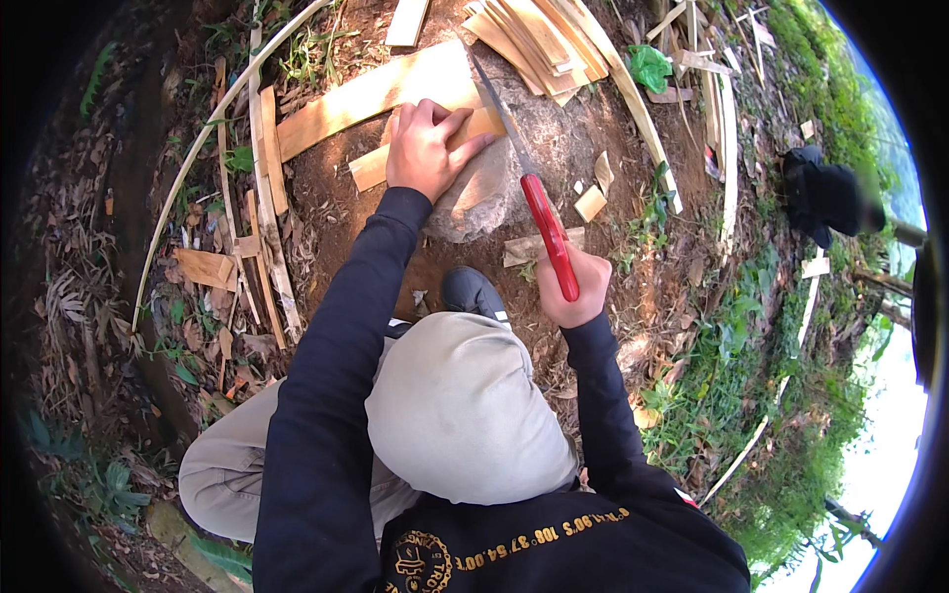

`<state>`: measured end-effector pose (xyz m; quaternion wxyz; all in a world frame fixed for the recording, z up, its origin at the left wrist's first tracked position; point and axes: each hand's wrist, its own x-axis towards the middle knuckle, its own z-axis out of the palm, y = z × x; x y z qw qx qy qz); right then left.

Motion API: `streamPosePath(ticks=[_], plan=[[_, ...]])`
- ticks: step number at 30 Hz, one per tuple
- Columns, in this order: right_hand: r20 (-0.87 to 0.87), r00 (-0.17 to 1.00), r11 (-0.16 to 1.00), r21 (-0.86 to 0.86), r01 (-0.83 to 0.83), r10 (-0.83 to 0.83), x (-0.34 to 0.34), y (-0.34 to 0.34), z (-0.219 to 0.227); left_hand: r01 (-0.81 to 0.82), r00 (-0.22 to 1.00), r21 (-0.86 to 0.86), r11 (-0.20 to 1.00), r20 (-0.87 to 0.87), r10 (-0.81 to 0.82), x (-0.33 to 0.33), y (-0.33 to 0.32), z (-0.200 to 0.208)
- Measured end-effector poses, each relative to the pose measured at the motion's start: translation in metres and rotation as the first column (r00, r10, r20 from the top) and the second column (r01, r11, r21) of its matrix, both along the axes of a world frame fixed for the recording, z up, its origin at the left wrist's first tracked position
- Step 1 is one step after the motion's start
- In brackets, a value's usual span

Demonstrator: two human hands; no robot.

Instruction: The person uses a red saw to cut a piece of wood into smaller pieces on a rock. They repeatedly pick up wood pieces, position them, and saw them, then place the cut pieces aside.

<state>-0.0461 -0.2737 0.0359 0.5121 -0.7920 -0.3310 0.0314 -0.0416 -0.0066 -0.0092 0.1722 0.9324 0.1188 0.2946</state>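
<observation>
My right hand [579, 289] is closed round the red handle of a hand saw [539, 210]. Its narrow blade points away from me and lies against the right end of a short wooden board [370, 172]. That board rests on a grey rock [476, 206], and my left hand [427, 153] holds it down with bent fingers and a spread thumb. A wider, longer board [361, 97] lies just beyond it, slanting to the left. The blade's contact with the wood is too fine to make out.
Stacked planks [542, 42] lie behind the rock. Small offcuts [590, 204] are at its right. Long bent strips [641, 119] flank both sides, with a crumpled green plastic bag [649, 68] at the right. My shoe [472, 293] stands before the rock. A person in dark clothes [822, 193] is far right.
</observation>
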Motion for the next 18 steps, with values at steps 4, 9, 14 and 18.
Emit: streamPosePath(ticks=[4, 9, 14, 18], plan=[[-0.028, 0.999, 1.0, 0.012, 0.015, -0.015, -0.002, -0.003, 0.005, 0.025, 1.0, -0.009, 1.0, -0.001, -0.025, 0.0, -0.004, 0.004], [-0.103, 0.995, 1.0, -0.002, -0.013, 0.013, 0.004, -0.009, 0.01, 0.032, 0.999, 0.004, 0.999, -0.027, -0.032, 0.0, 0.001, 0.007], [-0.058, 0.998, 1.0, -0.007, -0.018, 0.017, 0.015, 0.004, 0.0, 0.006, 0.997, -0.045, 0.999, -0.075, -0.009, 0.004, 0.001, 0.011], [-0.149, 0.988, 0.999, 0.019, 0.035, -0.031, 0.012, -0.005, 0.006, 0.013, 0.999, -0.055, 0.998, -0.05, -0.015, 0.002, -0.008, 0.014]])
